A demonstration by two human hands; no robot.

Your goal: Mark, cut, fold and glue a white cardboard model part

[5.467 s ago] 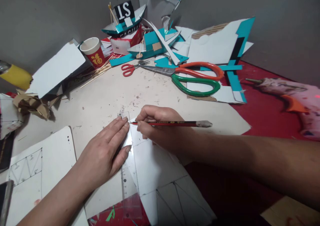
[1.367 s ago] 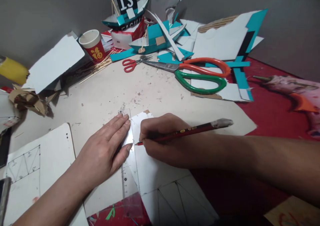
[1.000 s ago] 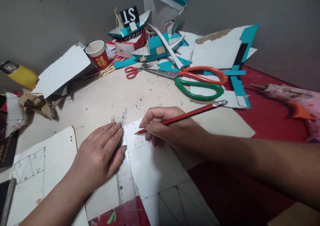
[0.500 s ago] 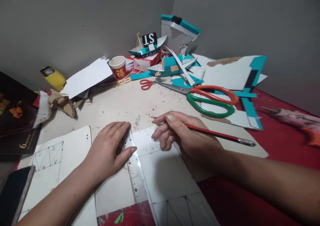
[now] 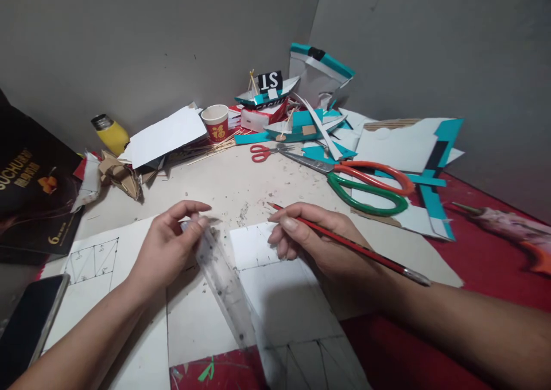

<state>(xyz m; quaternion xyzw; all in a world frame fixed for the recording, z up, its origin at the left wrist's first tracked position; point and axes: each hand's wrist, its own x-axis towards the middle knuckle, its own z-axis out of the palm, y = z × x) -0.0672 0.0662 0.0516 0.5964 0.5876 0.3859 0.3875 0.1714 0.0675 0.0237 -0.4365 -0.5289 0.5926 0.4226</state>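
My left hand pinches the far end of a clear ruler, which is tilted and partly blurred beside a strip of white card. In my right hand is a red and black pencil, its sharpened tip pointing left above the work and its metal-capped end over the forearm. Beneath that hand lies the white card, marked with ruled pencil lines and darker slanting lines near me. A second white sheet with a drawn, zigzag-filled rectangle lies under my left forearm.
Large scissors with orange and green handles and small red scissors lie beyond my hands. Behind them are cardboard boats, a paper cup and card scraps. A phone and a black box are left.
My left hand has gone from lying flat on the ruler to pinching its far end and shifting it left, away from the card's edge. My right hand still holds the pencil.
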